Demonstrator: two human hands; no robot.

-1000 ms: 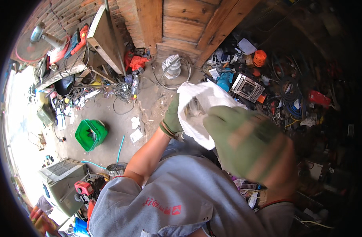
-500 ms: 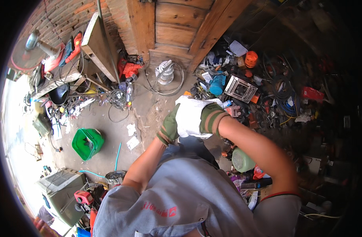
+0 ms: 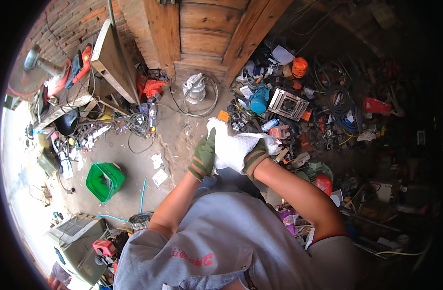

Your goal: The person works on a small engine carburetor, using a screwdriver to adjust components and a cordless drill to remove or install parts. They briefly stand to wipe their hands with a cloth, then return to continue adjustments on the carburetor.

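Observation:
Both my hands wear green knitted gloves with tan-striped cuffs. Between them hangs a crumpled white sheet [image 3: 232, 151], thin and soft; whether it is cloth or paper I cannot tell. My left hand [image 3: 205, 152] grips its left edge, the thumb lying along the white material. On the other side, my right hand [image 3: 257, 153] is closed on the sheet's right part, with its fingers mostly hidden behind the folds. One corner sticks up above my left hand. The sheet is held up in front of my waist, above the floor.
A green bucket [image 3: 105, 181] stands on the floor at left. Ahead are a silver pump-like machine [image 3: 194, 89] with coiled cable and a wooden door [image 3: 207, 41]. Tools, a metal-framed unit [image 3: 288, 104] and a blue motor-like part [image 3: 259, 100] clutter the right. A workbench [image 3: 69, 108] stands far left.
The white sheet has opened out from a compact bunch, one corner now standing up at its left. My right hand has lowered slightly and turned. The whole view has shifted a little.

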